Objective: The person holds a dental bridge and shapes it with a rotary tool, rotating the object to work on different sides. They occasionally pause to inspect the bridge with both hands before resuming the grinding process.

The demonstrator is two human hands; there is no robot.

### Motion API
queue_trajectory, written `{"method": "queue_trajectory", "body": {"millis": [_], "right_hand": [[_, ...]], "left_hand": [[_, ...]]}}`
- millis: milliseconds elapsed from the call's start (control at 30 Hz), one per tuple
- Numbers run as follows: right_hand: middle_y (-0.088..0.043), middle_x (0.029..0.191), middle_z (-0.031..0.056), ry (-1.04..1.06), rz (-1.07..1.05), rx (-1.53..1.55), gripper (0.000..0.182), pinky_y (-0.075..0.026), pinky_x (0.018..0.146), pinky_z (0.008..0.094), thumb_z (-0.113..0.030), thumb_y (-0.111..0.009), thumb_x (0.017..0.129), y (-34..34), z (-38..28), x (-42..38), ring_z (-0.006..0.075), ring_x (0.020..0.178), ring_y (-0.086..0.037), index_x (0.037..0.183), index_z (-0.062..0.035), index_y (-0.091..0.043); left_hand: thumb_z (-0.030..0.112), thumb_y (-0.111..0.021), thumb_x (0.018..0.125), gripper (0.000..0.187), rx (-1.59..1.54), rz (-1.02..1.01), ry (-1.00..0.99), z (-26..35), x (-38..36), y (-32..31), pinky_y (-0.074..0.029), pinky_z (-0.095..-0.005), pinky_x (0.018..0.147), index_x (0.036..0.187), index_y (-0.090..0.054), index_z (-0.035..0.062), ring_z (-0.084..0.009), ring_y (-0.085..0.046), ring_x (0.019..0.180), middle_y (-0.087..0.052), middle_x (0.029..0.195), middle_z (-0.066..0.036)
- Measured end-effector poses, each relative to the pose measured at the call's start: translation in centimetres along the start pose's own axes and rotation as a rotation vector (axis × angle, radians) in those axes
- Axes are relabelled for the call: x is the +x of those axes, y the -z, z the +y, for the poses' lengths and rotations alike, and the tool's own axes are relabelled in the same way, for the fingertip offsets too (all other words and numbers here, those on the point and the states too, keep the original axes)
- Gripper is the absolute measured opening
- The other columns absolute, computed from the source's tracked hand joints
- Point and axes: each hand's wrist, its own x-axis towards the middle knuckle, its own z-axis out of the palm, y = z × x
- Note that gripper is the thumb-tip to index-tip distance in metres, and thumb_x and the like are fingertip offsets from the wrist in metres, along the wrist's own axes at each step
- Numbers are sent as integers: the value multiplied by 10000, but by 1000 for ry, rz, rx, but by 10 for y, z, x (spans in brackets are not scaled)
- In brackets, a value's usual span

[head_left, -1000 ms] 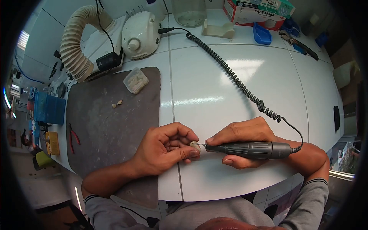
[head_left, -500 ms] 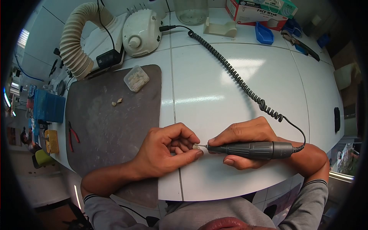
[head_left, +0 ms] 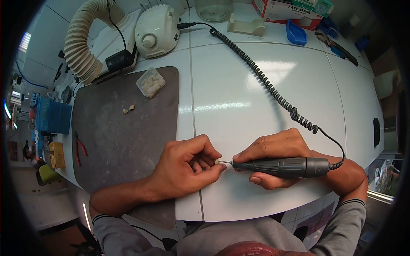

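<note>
Between the thumb and forefinger of my left hand (head_left: 185, 166) is a small whitish piece (head_left: 217, 161), mostly covered by the fingertips. My right hand (head_left: 275, 149) is wrapped round a dark rotary handpiece (head_left: 284, 167), held level and pointing left. Its thin metal bit (head_left: 225, 162) reaches the whitish piece at my left fingertips. A coiled black cord (head_left: 265, 81) runs from the handpiece's rear up to a white control unit (head_left: 156, 32). On the grey mat (head_left: 124, 141) stand a clear tub of whitish pieces (head_left: 150, 82) and two small loose pieces (head_left: 128, 109).
A ribbed hose (head_left: 76, 47) arches at the back left. Red-handled pliers (head_left: 80, 149) lie on the mat's left edge, near a blue basket (head_left: 54, 115). At the back right are a face mask box (head_left: 286, 13), a blue tray (head_left: 296, 33) and a dark-handled tool (head_left: 344, 53).
The view has shifted slightly, so the table items appear a little higher. My left thumb and the whitish piece have changed position very slightly, with the bit still at the piece.
</note>
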Motion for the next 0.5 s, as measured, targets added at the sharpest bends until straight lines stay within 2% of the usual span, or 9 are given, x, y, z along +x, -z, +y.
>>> {"method": "queue_trajectory", "body": {"millis": [500], "right_hand": [[-789, 927, 136, 9, -8, -13, 361, -646, 694, 337, -181, -799, 890, 0, -2, 2, 259, 772, -797, 1203, -6, -759]], "left_hand": [[49, -823, 869, 156, 37, 13, -38, 0, 0, -2, -454, -170, 524, 965, -722, -20, 5, -612, 626, -718, 758, -16]]}}
